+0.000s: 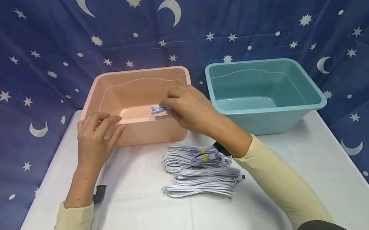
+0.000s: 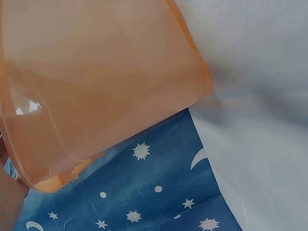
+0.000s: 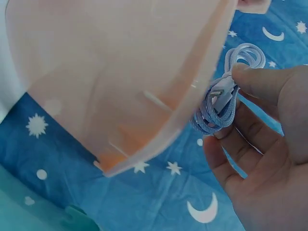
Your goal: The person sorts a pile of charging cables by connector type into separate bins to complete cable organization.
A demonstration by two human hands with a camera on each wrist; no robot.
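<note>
My right hand point(image 1: 192, 108) pinches a coiled lavender USB cable point(image 1: 158, 109) between thumb and fingers, over the front rim of the peach bin point(image 1: 149, 132). The right wrist view shows the cable's loops and metal plug point(image 3: 219, 94) beside the bin's wall. At the bin's front left, my left hand point(image 1: 95, 140) grips the rim, thumb outside and fingers over the edge. Only a small part of that hand shows in the left wrist view, by the bin wall point(image 2: 96, 72). Inside the bin, the visible floor is bare.
A teal bin point(image 1: 257, 122) stands to the right of the peach one. Between my forearms, bundled white cables point(image 1: 203, 187) lie on the white table, with smaller lavender cables point(image 1: 193, 152) with yellow ties on top. Behind hangs a blue star-patterned cloth point(image 1: 194, 22).
</note>
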